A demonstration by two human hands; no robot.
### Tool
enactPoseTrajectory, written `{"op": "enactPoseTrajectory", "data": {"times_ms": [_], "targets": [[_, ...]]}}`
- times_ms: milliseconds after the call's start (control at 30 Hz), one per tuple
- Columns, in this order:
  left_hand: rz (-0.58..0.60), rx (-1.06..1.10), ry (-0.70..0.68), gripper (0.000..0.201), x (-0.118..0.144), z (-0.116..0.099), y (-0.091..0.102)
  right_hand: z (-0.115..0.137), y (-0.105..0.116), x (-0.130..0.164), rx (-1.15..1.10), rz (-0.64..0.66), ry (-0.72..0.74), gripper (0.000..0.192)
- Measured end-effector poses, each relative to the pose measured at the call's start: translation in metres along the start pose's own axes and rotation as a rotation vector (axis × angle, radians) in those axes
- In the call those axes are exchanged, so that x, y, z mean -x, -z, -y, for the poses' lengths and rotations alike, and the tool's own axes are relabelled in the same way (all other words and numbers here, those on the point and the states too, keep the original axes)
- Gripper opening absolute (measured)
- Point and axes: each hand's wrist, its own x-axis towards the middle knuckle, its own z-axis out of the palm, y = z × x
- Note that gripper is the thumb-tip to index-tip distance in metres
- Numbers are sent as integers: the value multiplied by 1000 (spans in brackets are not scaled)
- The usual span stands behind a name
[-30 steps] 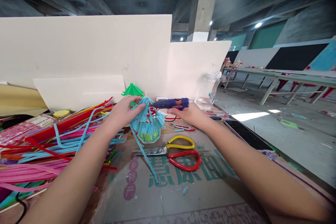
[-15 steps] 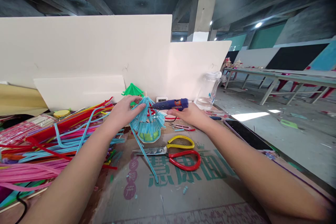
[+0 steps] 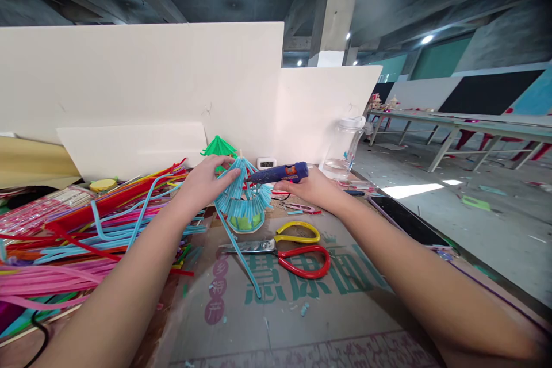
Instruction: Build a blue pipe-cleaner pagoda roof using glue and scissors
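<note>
Toward the far edge of the worktop (image 3: 328, 322), I see my left hand (image 3: 202, 184) wrapped around the blue pipe-cleaner model (image 3: 242, 198), steadying its upper left side. My right hand (image 3: 313, 188) has its grip closed on the blue glue gun (image 3: 280, 173), nozzle apparently touching the model's top. Scissors (image 3: 287, 250) lie just in front. Loose pipe cleaners (image 3: 77, 241) cover the left edge.
</note>
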Motion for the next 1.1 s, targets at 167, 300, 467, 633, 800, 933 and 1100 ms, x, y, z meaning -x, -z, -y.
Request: {"op": "enactPoseTrajectory", "data": {"times_ms": [167, 300, 467, 633, 800, 933, 1100], "targets": [[4, -7, 4, 46, -1, 0, 0, 0, 0, 0, 34, 14, 3, 39], [11, -9, 8, 45, 0, -1, 1, 0, 1, 0, 43, 6, 34, 38], [15, -10, 10, 44, 0, -4, 3, 3, 3, 2, 60, 25, 72, 41], [8, -21, 25, 43, 1, -6, 3, 11, 6, 6, 97, 47, 131, 45], [3, -24, 5, 42, 1, -7, 2, 21, 8, 10, 199, 73, 149, 43], [2, -31, 3, 41, 1, -6, 2, 22, 8, 11, 182, 93, 172, 45], [-3, -3, -6, 41, 1, -5, 3, 19, 8, 11, 86, 145, 202, 46]]}}
